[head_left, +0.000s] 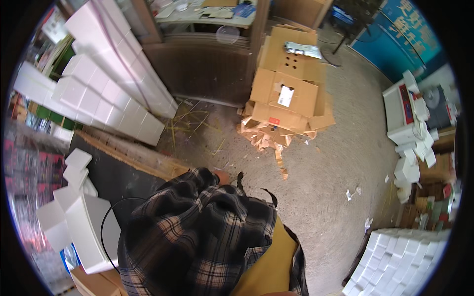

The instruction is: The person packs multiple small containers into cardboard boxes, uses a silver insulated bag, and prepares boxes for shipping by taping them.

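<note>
A small patch of my left hand shows past the cuff of a dark plaid sleeve. Its fingers are hidden, so I cannot see whether it holds anything. It is nearest to the wooden edge of a black-topped table on the left. My right hand is out of sight. The plaid shirt and a mustard-yellow garment fill the lower middle. Two thin dark strips stick out in front of the shirt. White boxes and a black cable are beside the table.
Flattened cardboard boxes are piled ahead on the concrete floor, with crumpled brown paper beneath. Yellow straps lie near tall white box stacks. More white boxes stand lower right; a wooden partition stands ahead.
</note>
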The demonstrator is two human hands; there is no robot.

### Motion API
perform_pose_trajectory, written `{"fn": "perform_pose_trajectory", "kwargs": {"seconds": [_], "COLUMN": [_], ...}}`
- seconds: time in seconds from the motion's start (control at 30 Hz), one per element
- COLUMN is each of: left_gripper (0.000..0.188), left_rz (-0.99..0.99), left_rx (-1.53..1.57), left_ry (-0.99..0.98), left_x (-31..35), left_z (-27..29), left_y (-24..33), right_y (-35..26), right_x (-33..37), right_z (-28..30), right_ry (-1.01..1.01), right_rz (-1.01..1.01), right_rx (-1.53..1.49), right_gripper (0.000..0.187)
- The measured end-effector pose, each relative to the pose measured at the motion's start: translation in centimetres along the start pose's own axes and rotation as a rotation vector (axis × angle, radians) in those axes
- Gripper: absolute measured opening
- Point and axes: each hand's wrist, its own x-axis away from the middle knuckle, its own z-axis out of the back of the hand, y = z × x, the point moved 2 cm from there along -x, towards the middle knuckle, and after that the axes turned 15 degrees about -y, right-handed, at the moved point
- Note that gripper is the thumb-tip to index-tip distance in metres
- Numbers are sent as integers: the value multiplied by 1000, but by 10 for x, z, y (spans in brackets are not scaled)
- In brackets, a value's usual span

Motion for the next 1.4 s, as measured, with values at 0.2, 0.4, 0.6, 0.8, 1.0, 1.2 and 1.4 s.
{"fn": "perform_pose_trajectory", "kwargs": {"seconds": [0.2,0.4,0.6,0.8,1.0,1.2,1.4], "left_gripper": [27,28,24,31,73,85,80], "left_rz": [126,480,852,722,1307,1923,2158], "left_rx": [184,693,1080,1479,1581,624,659], "left_ry": [185,304,529,372,1027,1944,1474], "left_x": [-11,43,119,56,118,399,554], "left_z": [-31,-79,-189,-247,-268,-235,-208], "left_y": [-55,-24,37,188,232,194,168], "right_y": [-173,-276,-344,-475,-590,-630,-664], "right_x": [-61,-152,-306,-468,-340,-180,-155], "right_z": [14,60,70,74,-99,-216,-258], "right_ry": [-271,-610,-818,-574,-1118,-1403,-1315], "right_rz": [172,265,373,1662,555,769,747], "right_rx": [135,402,667,1771,727,863,1049], "right_gripper": [26,21,17,18,14,15,15]}}
